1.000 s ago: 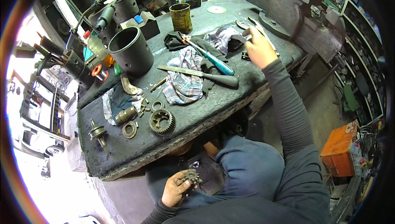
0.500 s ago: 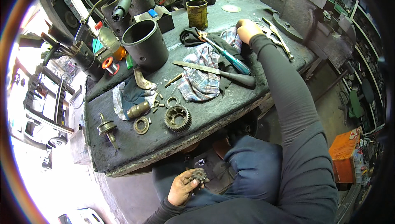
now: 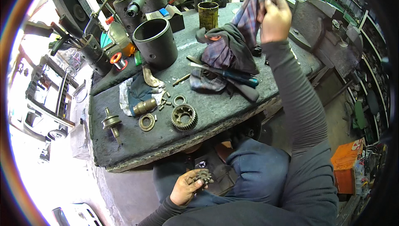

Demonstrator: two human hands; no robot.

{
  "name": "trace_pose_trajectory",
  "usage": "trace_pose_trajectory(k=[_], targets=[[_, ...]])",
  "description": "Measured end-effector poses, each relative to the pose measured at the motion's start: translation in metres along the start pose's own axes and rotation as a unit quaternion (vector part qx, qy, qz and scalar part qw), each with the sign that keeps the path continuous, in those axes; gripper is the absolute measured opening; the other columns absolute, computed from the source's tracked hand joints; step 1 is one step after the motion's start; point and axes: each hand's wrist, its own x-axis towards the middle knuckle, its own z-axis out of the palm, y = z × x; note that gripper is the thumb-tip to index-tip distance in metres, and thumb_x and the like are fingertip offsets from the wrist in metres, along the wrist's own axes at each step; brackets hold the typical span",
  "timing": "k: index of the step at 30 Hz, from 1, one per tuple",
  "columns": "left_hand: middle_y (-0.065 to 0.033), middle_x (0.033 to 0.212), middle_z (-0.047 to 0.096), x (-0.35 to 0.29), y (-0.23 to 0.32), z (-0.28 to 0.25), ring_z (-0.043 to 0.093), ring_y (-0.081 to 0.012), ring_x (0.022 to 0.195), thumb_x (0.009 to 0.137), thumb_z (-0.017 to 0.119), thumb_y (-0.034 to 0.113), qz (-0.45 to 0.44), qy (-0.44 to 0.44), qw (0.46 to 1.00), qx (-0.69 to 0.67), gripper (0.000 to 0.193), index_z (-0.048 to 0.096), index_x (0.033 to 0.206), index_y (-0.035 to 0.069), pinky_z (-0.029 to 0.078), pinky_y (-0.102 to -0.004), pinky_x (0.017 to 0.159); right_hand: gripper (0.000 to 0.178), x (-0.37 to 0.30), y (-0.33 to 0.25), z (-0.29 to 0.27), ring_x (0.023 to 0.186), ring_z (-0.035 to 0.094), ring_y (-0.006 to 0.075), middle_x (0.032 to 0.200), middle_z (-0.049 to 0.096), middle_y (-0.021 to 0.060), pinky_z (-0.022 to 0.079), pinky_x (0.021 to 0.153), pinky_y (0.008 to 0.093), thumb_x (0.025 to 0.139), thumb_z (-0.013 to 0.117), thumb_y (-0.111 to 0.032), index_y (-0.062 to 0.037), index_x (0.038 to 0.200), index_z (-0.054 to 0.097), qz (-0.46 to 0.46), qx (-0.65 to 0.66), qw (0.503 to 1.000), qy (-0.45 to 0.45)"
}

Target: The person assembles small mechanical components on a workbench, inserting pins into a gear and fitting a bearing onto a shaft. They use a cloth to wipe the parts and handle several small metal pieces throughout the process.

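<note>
My left hand [image 3: 185,187] is closed around a small toothed gear [image 3: 204,176], held low over my lap. Up at the far right of the bench, my right hand [image 3: 276,18] grips a checked rag [image 3: 248,16] and holds it raised. The lifted cloth runs down into a heap of dark and plaid rags [image 3: 232,49]. Against that heap lie a flat file [image 3: 243,89] and a blue-handled screwdriver [image 3: 239,76], partly overlapping. A larger ring gear [image 3: 184,118] rests near the bench's front edge, with a bearing ring [image 3: 146,122] and a shaft [image 3: 111,123] to its left.
A wide black cylinder [image 3: 154,45] stands mid-bench, beside a rusty can [image 3: 208,16]. At the left are a tool-filled pot [image 3: 93,53], a plastic bottle [image 3: 119,37] and a wire spool [image 3: 119,61]. A big vise [image 3: 320,30] occupies the right end. An orange box [image 3: 347,165] sits below.
My right hand has risen from the bench, pulling the checked rag up. The rag heap has bunched, and the file and screwdriver have shifted. My left hand keeps the gear over my lap.
</note>
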Motion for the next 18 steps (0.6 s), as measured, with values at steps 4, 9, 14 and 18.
trace_pose_trajectory(k=[4, 9, 14, 18], targets=[[-0.0174, 0.105, 0.068, -0.002, -0.001, -0.004, 0.063, -0.0181, 0.083, 0.090, 0.070, 0.025, 0.001, 0.005, 1.000, 0.006, 0.058, 0.048, 0.131, -0.009, 0.052, -0.0276, 0.077, 0.014, 0.060, -0.010, 0.012, 0.051, 0.049, 0.0095, 0.069, 0.051, -0.0017, 0.041, 0.042, 0.0249, 0.092, 0.053, -0.009, -0.0096, 0.106, 0.057, -0.017, 0.107, 0.994, -0.002], [-0.0178, 0.106, 0.068, -0.002, 0.003, 0.000, 0.063, -0.0175, 0.083, 0.090, 0.071, 0.026, 0.003, 0.011, 1.000, 0.008, 0.059, 0.047, 0.132, -0.009, 0.052, -0.0263, 0.075, 0.011, 0.084, -0.064, 0.016, 0.050, 0.048, 0.0118, 0.069, 0.051, 0.0002, 0.040, 0.042, 0.0249, 0.092, 0.052, -0.010, -0.0073, 0.103, 0.056, -0.056, 0.118, 0.991, 0.008], [-0.0097, 0.113, 0.066, -0.013, 0.006, -0.010, 0.062, -0.0140, 0.103, 0.091, 0.069, 0.009, 0.047, 0.020, 0.999, 0.010, 0.048, 0.050, 0.132, -0.007, 0.049, -0.0274, 0.093, 0.033, -0.024, -0.066, -0.015, 0.053, 0.048, 0.0126, 0.070, 0.055, 0.0040, 0.039, 0.047, 0.0279, 0.090, 0.057, -0.013, -0.0021, 0.120, 0.051, 0.128, 0.198, 0.959, -0.155], [-0.0083, 0.114, 0.064, -0.009, 0.032, 0.006, 0.060, -0.0116, 0.105, 0.089, 0.072, 0.008, 0.132, 0.042, 0.981, 0.134, 0.053, 0.047, 0.134, -0.007, 0.047, -0.0240, 0.094, 0.031, -0.108, -0.084, -0.062, 0.057, 0.050, 0.0114, 0.077, 0.058, 0.0060, 0.037, 0.050, 0.0249, 0.086, 0.054, -0.001, 0.0028, 0.117, 0.058, 0.319, 0.175, 0.889, -0.278]])
